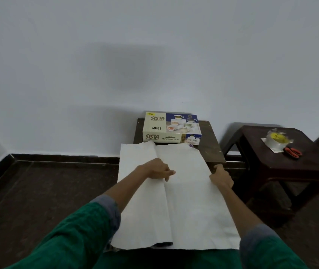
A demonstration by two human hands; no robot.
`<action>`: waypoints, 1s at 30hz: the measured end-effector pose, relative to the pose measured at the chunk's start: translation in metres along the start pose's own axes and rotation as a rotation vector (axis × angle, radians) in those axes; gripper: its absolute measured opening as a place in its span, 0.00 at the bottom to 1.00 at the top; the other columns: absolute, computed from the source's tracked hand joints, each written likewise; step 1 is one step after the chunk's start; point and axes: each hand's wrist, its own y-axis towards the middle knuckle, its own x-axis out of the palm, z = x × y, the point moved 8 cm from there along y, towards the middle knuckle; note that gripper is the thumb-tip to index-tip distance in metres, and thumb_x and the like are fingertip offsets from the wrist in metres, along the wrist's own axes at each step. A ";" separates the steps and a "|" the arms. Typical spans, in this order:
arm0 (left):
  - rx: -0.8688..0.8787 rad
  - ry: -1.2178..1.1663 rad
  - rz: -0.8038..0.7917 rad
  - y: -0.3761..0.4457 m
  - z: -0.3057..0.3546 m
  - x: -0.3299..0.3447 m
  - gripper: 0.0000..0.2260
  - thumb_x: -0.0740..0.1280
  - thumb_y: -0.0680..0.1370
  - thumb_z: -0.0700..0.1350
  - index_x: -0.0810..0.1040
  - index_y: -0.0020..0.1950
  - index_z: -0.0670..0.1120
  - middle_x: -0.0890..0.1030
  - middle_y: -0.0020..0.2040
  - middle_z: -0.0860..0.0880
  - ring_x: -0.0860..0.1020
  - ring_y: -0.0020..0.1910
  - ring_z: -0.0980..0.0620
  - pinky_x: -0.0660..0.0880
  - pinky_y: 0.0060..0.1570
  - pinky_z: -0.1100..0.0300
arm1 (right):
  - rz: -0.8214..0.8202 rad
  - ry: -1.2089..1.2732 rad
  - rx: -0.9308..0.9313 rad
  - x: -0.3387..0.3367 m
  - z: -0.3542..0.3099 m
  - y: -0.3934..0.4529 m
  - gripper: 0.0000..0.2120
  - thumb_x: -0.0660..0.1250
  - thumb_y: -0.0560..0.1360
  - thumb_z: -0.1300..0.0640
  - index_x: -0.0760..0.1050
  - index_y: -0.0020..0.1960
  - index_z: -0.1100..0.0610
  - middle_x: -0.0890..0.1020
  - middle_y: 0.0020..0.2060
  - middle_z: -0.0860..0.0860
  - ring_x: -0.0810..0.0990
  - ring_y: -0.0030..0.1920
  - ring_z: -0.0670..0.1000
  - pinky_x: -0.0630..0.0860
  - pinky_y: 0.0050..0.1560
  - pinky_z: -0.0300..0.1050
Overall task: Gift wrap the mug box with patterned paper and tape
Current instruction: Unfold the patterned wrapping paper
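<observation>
The mug box [172, 126], cream and blue with "SISTA MUGS" printed on it, lies at the far end of a narrow dark wooden table [211, 144]. The wrapping paper [185, 200] lies white side up along the table, one flap folded over on the left. My left hand [158, 169] rests on the fold line, fingers pointing right. At the paper's right edge my right hand [221, 176] holds the sheet, its thumb on top. A roll of clear tape [277, 141] sits on the stool to the right.
A dark wooden stool [282, 162] stands at the right with red-handled scissors [292, 152] beside the tape. A pale wall rises just behind the table. Dark floor lies to the left. The paper overhangs the table's near end toward my lap.
</observation>
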 end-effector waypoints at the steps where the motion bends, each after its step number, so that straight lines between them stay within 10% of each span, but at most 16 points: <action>1: 0.011 0.044 0.023 -0.003 0.002 -0.007 0.24 0.50 0.82 0.56 0.83 0.51 0.47 0.82 0.55 0.48 0.73 0.60 0.47 0.61 0.66 0.53 | 0.026 -0.013 -0.008 -0.009 0.005 0.003 0.22 0.62 0.75 0.59 0.64 0.68 0.55 0.75 0.62 0.59 0.74 0.62 0.60 0.71 0.57 0.49; 7: -0.126 0.298 -0.070 -0.017 -0.005 -0.043 0.13 0.61 0.77 0.52 0.82 0.54 0.49 0.82 0.54 0.49 0.77 0.54 0.49 0.69 0.55 0.58 | 0.212 -0.091 -0.066 -0.050 0.023 0.014 0.14 0.60 0.75 0.64 0.68 0.60 0.58 0.78 0.55 0.57 0.76 0.57 0.59 0.71 0.50 0.48; 17: -0.403 0.490 -0.602 -0.056 -0.044 -0.005 0.32 0.64 0.78 0.53 0.53 0.77 0.52 0.62 0.75 0.46 0.64 0.71 0.45 0.64 0.67 0.50 | 0.296 -0.446 -0.122 -0.046 0.009 0.014 0.13 0.61 0.75 0.62 0.70 0.60 0.57 0.75 0.60 0.55 0.74 0.61 0.57 0.69 0.58 0.49; 23: -0.420 0.159 -0.474 -0.064 -0.072 0.026 0.41 0.56 0.72 0.71 0.44 0.77 0.54 0.51 0.78 0.50 0.54 0.76 0.46 0.53 0.73 0.47 | 0.292 -0.590 -0.086 -0.050 0.022 0.028 0.16 0.57 0.78 0.58 0.68 0.65 0.55 0.70 0.65 0.54 0.67 0.66 0.55 0.66 0.63 0.50; 30: -0.310 -0.093 -0.185 -0.029 -0.045 0.060 0.38 0.53 0.76 0.67 0.41 0.77 0.50 0.44 0.78 0.45 0.46 0.77 0.46 0.45 0.73 0.45 | -0.139 -0.433 -0.663 0.066 -0.094 -0.032 0.25 0.51 0.81 0.46 0.52 0.76 0.51 0.52 0.77 0.51 0.48 0.76 0.52 0.48 0.73 0.54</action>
